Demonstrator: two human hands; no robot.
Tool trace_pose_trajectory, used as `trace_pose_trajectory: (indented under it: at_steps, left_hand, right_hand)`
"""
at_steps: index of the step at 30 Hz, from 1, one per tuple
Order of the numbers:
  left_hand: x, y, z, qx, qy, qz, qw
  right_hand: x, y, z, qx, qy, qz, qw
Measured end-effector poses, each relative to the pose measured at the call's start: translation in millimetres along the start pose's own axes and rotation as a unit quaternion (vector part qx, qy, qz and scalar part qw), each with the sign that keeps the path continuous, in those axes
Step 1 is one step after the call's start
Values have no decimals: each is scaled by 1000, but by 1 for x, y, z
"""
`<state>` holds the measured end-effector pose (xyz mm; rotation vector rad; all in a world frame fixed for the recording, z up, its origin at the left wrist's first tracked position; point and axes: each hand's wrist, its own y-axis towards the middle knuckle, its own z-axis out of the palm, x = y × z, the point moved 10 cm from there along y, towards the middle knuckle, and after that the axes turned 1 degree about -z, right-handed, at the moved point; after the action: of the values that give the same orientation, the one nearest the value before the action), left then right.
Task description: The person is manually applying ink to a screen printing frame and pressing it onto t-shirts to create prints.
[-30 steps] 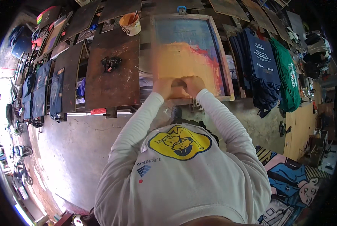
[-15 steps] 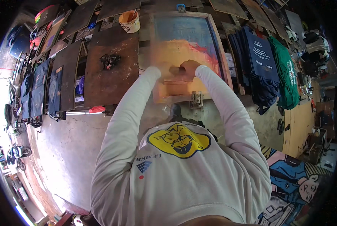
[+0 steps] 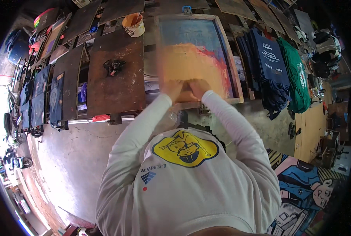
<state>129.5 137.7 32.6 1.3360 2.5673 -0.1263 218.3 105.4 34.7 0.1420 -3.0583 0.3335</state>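
Note:
A wooden-framed printing screen [image 3: 191,59] lies in front of me, its mesh blue at the far end and smeared yellow-orange with a red edge nearer me. Both hands are low on the mesh, side by side, near the frame's front edge. My left hand [image 3: 173,89] and my right hand [image 3: 199,87] are closed on a squeegee [image 3: 186,85], which lies across the mesh. Motion blur and the fingers hide most of it; only a dark part shows between the hands.
A paint-stained white bucket [image 3: 134,25] stands at the far left of the screen. A dark board [image 3: 116,78] with a dark crumpled lump [image 3: 114,67] lies left. Navy fabric pieces [image 3: 273,59] and green ones [image 3: 294,78] hang at right. A blue clamp [image 3: 186,10] sits beyond the frame.
Both hands have come closer to me over the mesh, down toward the frame's near edge, with the squeegee. My elbows have bent more. The screen stays in place.

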Motion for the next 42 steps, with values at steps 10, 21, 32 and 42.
trace_pose_trajectory:
  at_steps: [10,21,32,42]
  left_hand:
    - [-18,-38,-24,-22,-106,-17,994]
    - [3,51,-28,56,1,76,996]
    - [19,88,-7,104,-60,56,991]
    - [-29,110,-26,100,54,223,968]
  right_hand:
    - [17,-30,-15,35,91,-30,995]
    - [-30,17,-34,64,54,-13,996]
    - [-51,47,-20,66,50,37,996]
    - [-71,-8,-25,-80,85,216,969]
